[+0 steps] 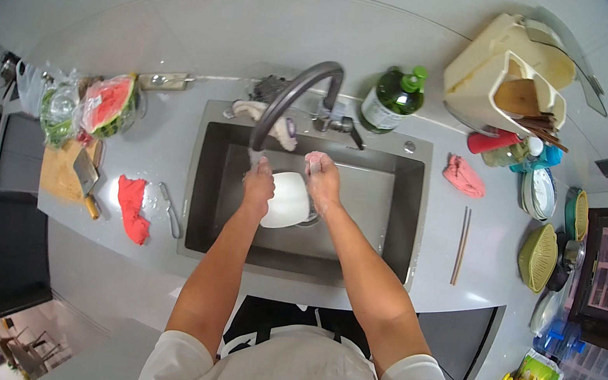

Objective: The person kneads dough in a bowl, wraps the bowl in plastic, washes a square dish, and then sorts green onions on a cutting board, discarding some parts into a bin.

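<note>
Over the sink (354, 250), my left hand (259, 188) grips the left side of a white bowl (285, 202), tilted with a broad smooth face towards me. My right hand (323, 181) is closed on a small wet pink cloth (316, 158), mostly hidden by the fingers. It is close to the bowl's right edge; contact there is unclear. The dark gooseneck faucet (288, 99) arches above, its spout just beyond my left hand, where some water shows. Part of the drain (309, 218) is visible behind the bowl.
Behind the sink are a rag (267, 122) and a green pump bottle (391, 100). Leftward lie a peeler (170, 211), a red cloth (132, 208), a cleaver (85, 172) on a cutting board (56, 168), and watermelon (111, 102). Rightward are chopsticks (461, 246), a pink cloth (464, 177) and stacked dishes (539, 193).
</note>
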`<action>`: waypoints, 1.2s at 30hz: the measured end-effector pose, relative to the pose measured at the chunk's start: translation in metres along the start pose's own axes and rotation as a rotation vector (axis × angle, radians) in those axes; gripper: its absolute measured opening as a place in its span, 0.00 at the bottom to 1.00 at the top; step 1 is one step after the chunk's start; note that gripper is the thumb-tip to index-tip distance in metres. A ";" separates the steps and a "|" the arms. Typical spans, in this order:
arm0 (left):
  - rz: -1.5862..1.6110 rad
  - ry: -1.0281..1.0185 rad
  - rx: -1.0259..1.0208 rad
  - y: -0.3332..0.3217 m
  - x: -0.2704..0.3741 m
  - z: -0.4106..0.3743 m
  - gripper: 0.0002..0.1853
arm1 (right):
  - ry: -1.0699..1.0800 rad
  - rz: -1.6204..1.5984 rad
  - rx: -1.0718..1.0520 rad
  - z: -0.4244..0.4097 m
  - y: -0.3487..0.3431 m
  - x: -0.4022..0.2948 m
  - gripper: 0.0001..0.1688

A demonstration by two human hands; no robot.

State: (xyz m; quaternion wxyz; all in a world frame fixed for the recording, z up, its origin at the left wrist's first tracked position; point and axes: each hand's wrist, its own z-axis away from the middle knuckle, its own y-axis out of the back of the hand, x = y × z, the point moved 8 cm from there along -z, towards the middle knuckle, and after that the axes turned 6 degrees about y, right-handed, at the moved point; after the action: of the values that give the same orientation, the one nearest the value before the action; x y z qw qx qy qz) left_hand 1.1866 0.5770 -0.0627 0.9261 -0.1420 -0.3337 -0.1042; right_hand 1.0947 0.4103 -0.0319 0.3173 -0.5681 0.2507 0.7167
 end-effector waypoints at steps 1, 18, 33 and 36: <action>0.072 0.014 -0.006 0.019 -0.001 -0.001 0.20 | -0.029 0.061 -0.033 0.008 -0.021 -0.002 0.20; -0.202 -0.211 -0.278 0.021 0.061 0.021 0.12 | 0.637 0.755 0.317 0.027 -0.076 -0.146 0.08; 0.373 -0.113 0.019 0.073 0.041 0.019 0.13 | -0.091 0.584 -0.319 0.058 -0.140 -0.011 0.15; 0.344 -0.169 -0.109 0.067 0.042 0.034 0.15 | -0.018 0.723 -0.265 0.043 -0.132 0.044 0.24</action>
State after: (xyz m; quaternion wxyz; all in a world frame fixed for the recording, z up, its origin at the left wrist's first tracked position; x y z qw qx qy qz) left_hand 1.2179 0.6466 -0.0233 0.8899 -0.2552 -0.3748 0.0501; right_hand 1.1577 0.5379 -0.0644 -0.0299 -0.4728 0.3372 0.8136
